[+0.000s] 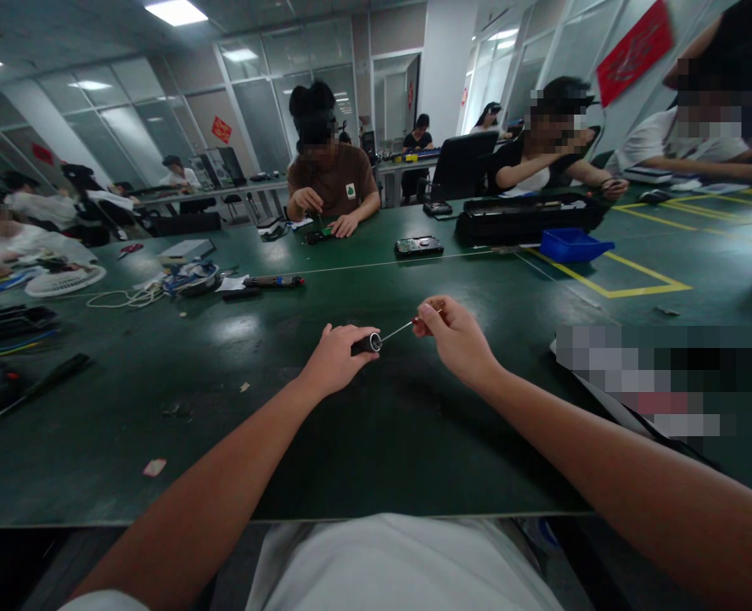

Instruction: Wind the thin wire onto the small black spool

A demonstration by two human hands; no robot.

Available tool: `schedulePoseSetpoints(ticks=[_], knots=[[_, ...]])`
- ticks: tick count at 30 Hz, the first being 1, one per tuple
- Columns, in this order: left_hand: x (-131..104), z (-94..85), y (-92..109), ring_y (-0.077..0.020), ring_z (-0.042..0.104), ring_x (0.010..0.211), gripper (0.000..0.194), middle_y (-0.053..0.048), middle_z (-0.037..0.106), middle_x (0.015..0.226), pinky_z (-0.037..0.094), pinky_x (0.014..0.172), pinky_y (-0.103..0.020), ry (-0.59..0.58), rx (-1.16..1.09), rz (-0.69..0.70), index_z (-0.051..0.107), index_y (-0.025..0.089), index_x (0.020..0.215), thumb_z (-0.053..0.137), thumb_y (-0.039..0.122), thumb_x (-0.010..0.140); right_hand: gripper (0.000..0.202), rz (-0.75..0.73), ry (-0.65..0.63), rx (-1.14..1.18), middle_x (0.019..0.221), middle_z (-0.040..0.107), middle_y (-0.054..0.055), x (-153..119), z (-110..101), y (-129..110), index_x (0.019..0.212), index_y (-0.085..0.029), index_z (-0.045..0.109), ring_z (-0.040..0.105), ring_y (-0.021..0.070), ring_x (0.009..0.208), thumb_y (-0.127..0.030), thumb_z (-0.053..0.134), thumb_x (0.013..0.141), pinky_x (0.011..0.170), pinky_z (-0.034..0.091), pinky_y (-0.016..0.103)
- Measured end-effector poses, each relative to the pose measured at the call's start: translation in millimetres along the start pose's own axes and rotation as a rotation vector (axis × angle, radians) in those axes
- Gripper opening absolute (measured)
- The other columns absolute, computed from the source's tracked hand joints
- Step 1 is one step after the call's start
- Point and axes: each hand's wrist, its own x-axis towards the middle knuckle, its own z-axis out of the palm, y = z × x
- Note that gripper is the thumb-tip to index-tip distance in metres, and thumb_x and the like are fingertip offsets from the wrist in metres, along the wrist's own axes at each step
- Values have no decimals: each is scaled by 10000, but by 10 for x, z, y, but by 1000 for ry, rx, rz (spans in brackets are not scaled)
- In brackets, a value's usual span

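At the near middle of the desk [376, 441], a small black cylinder [367, 344] is clenched in the left hand [336, 356]. A thin metal rod [396, 330], pinched by the right hand [456, 339], is held at the cylinder's two o'clock end. Bending or slipping out could be caused by a skewed push. At twelve o'clock, farther off, a black device [419, 246] is seen.

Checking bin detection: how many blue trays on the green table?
1. The blue tray sits right of centre, by the yellow floor-tape lines; others may be hidden behind people.
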Motion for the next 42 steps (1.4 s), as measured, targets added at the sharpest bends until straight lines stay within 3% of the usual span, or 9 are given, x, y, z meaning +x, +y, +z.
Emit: schedulePoseSetpoints(ticks=[10, 14, 19, 23, 27, 31, 33, 36, 42], knots=[[16, 38, -35, -279, 550, 1213, 399, -59, 658, 1238, 159, 1173, -643, -36, 32, 8, 648, 297, 1268, 687, 313, 871, 193, -68, -43, -248, 782, 681, 28, -48, -7, -34, 950, -216, 569, 652, 188, 721, -394, 497, 961, 697, 504, 347], [24, 21, -29, -274, 578, 1160, 387, -54, 676, 1199, 273, 1145, -585, -30, 19, -11, 661, 276, 1248, 697, 291, 863, 163, -100, -27, -370, 761, 678, 23, -62, -11, -63, 929, -222, 574, 655, 194, 719, -365, 504, 958, 705, 490, 351], [20, 17, -30, -235, 621, 1055, 382, -63, 681, 1150, 480, 966, -399, 47, -113, -22, 665, 230, 1223, 709, 288, 848, 175, -78, -22, -365, 776, 683, 27, -52, -19, -75, 935, -225, 574, 661, 199, 732, -379, 496, 964, 712, 499, 354], [29, 60, -55, -222, 631, 1060, 357, -69, 674, 1168, 495, 973, -384, 123, -299, -84, 650, 211, 1185, 710, 260, 836, 170, -67, -15, -356, 789, 684, 33, -52, -19, -93, 933, -224, 574, 657, 200, 735, -372, 496, 962, 716, 503, 358], [65, 107, -127, -217, 619, 1106, 400, -84, 654, 1211, 474, 1015, -388, 187, -482, -128, 568, 212, 1276, 627, 271, 885, 178, -64, -17, -345, 795, 684, 37, -61, -20, -101, 938, -222, 581, 658, 201, 742, -375, 493, 963, 719, 507, 360], [77, 105, -155, -183, 626, 936, 392, -75, 646, 1118, 505, 874, -346, 162, -534, -195, 514, 224, 1303, 515, 386, 946, 184, -64, -24, -343, 809, 690, 38, -68, -24, -99, 941, -220, 582, 663, 200, 752, -379, 493, 965, 725, 508, 358], [60, 75, -113, -176, 607, 838, 383, -59, 645, 1001, 503, 784, -328, 139, -506, -214, 547, 212, 1226, 489, 473, 952, 183, -64, -28, -344, 810, 691, 38, -70, -24, -97, 945, -220, 584, 664, 198, 751, -378, 494, 965, 723, 508, 357], [21, 15, -14, -195, 604, 826, 357, -47, 650, 930, 498, 772, -341, 110, -340, -207, 603, 207, 1090, 536, 514, 921, 171, -68, -25, -336, 784, 685, 29, -68, -22, -91, 938, -225, 581, 662, 198, 736, -373, 499, 961, 710, 507, 353], [-25, 5, 51, -244, 618, 966, 237, -74, 668, 1064, 490, 881, -385, -76, -5, -43, 669, 222, 1076, 590, 364, 903, 182, -62, -35, -351, 788, 689, 30, -69, -20, -92, 948, -225, 585, 665, 202, 747, -383, 495, 964, 707, 503, 351]])
